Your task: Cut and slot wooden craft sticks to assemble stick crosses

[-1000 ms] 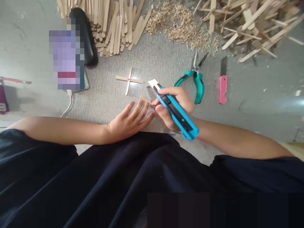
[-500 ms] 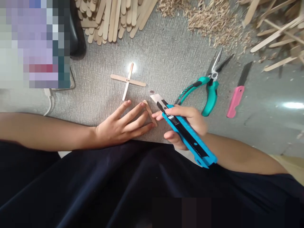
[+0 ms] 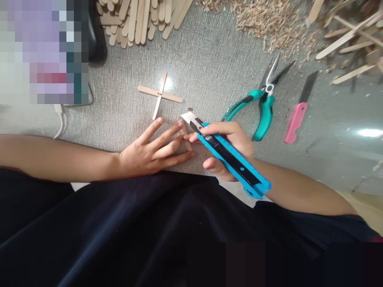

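My left hand (image 3: 155, 147) lies flat with its fingers spread, the fingertips at the left side of a short wooden craft stick (image 3: 187, 137) on the table. In my right hand (image 3: 230, 147) is a blue box cutter (image 3: 235, 161), its blade out and pointing up and left, near the top end of that stick. Some fingers of my right hand touch the stick, which is partly hidden by them. Just beyond my left fingertips, two craft sticks form a cross (image 3: 160, 94) on the tabletop.
Green-handled pliers (image 3: 265, 101) lie spread right of my right hand, and a pink knife (image 3: 296, 121) lies beyond them. Craft sticks (image 3: 140, 22) are heaped at the back, beside wood shavings (image 3: 269, 24). More sticks (image 3: 353, 44) pile up back right. A white cable (image 3: 61, 123) runs at left.
My right hand with the box cutter has shifted slightly left, closer to my left fingers. The whole view has moved a little, so the table things sit higher.
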A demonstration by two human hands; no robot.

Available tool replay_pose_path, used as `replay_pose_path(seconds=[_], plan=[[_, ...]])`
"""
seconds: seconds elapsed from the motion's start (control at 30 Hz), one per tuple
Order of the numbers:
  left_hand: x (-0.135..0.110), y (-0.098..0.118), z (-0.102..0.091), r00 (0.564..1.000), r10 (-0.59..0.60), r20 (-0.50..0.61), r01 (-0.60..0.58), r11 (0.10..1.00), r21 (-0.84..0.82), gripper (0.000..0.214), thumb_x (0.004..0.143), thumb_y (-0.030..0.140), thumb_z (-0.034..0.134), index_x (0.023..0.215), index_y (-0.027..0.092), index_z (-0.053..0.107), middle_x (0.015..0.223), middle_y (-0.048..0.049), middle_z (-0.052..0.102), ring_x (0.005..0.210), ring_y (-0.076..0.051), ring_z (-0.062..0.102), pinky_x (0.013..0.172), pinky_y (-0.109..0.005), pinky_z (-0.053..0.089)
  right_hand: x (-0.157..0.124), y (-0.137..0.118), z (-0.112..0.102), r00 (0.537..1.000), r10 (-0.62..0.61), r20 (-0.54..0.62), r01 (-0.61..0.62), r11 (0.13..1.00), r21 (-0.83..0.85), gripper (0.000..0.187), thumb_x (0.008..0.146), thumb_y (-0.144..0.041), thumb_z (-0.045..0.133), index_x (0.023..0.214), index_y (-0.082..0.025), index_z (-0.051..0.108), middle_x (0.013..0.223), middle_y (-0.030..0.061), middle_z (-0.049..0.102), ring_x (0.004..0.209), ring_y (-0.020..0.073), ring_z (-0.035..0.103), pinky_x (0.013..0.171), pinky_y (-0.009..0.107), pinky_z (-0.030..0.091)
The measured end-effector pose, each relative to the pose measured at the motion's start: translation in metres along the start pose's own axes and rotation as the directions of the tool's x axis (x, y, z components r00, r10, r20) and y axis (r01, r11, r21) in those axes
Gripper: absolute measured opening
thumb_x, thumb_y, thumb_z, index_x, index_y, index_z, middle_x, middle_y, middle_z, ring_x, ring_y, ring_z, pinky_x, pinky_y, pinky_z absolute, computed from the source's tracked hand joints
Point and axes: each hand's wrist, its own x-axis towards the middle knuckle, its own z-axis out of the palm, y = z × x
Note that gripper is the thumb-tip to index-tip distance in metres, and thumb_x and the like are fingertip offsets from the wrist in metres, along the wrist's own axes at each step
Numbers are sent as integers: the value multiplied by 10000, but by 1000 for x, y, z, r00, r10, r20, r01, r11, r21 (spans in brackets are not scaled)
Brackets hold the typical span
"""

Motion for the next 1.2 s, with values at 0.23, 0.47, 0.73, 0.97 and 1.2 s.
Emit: replay_pose_path(seconds=[0.23,0.47,0.73,0.97,1.2], plan=[[3,-4,3,998,36,-45,-35,999,28,532,1157,273,640,1684,289,569,1432,-51,711,1523,-364,736,1265,-568,672,3,3,3,996,-81,33,81,997,11,546,1085,-667,761,1473,-315,605,1190,64,837,801,205,775,697,388,678],[3,-5,-5,999,14,35,-15,999,43,646,1118,239,709,1724,360,520,1415,-28,752,1553,-347,719,1290,-530,651,12,-7,-7,978,-211,1,207,961,-185,204,1146,-464,694,1067,-278,662,754,-27,625,573,150,566,507,310,497],[1,-5,-1,1000,11,21,-12,999,33,640,1129,223,680,1732,360,517,1407,-20,754,1559,-331,715,1294,-522,647,10,-15,-9,995,-97,11,96,956,-277,253,1076,-269,687,1329,-276,698,897,-1,848,709,190,834,635,315,707],[1,-4,0,999,24,23,-24,999,41,580,1145,243,657,1706,355,565,1441,-29,731,1531,-345,731,1254,-539,677,17,-9,-8,964,-219,150,253,929,-270,209,1026,-215,676,1230,-262,680,864,12,787,701,171,776,639,282,681],[1,-5,-1,1000,21,18,-22,999,31,621,1151,258,661,1743,377,515,1433,-28,753,1519,-334,744,1226,-525,703,12,-11,-9,952,-225,209,292,876,-384,229,1021,-206,668,1240,-270,654,896,1,769,702,153,736,633,274,651]])
